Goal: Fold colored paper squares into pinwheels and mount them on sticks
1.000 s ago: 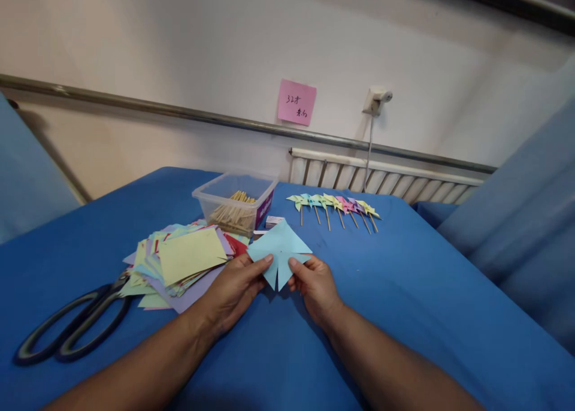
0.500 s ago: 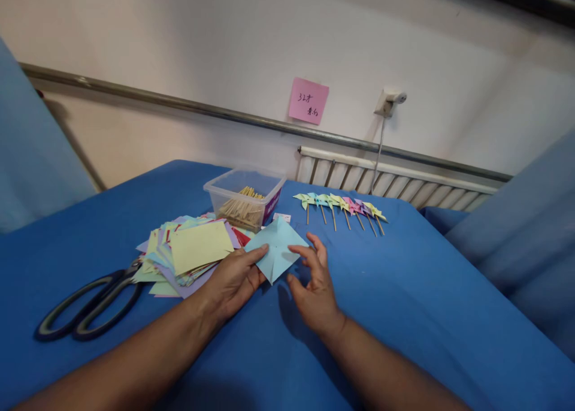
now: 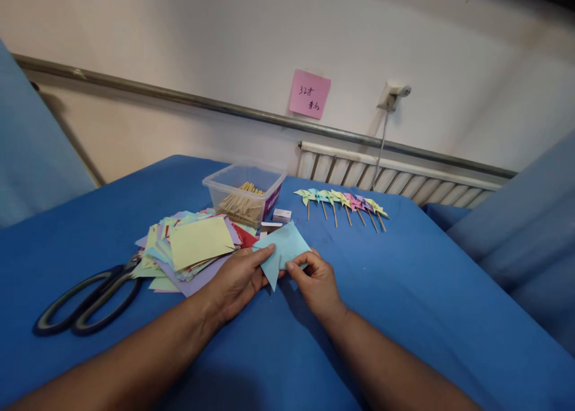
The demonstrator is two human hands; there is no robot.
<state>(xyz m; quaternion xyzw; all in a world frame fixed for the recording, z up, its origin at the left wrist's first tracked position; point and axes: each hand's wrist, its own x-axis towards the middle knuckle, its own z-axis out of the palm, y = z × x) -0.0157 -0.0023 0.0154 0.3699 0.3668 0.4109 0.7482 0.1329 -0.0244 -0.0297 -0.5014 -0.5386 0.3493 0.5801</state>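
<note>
A: When we checked this moment, both our hands were on the folded blue paper point(image 3: 287, 246), dead ahead at mid-table, close to us.
B: Grip?
A: Left hand point(image 3: 233, 282) held its left edge, index finger stretched over it, the other fingers loosely curled. Right hand point(image 3: 317, 282) was curled tighter, thumb and forefinger pinching the lower right flap.
B: Orientation?
A: Wide part pointed up and away from us, and one point hung down between the hands. Paper touched both hands, neither nearer.
B: Surroundings?
A: Paper stack point(image 3: 197, 246) sat just left of the left hand, scissors point(image 3: 85, 303) farther left, box of sticks point(image 3: 242, 198) behind the stack. Pinwheels point(image 3: 341, 202) lay back right, well apart.
B: Blind spots?
A: We couldn't see the left thumb, the paper's underside, or how its folds ran. We couldn't tell whether the lower point touched the blue cloth point(image 3: 404, 291).
</note>
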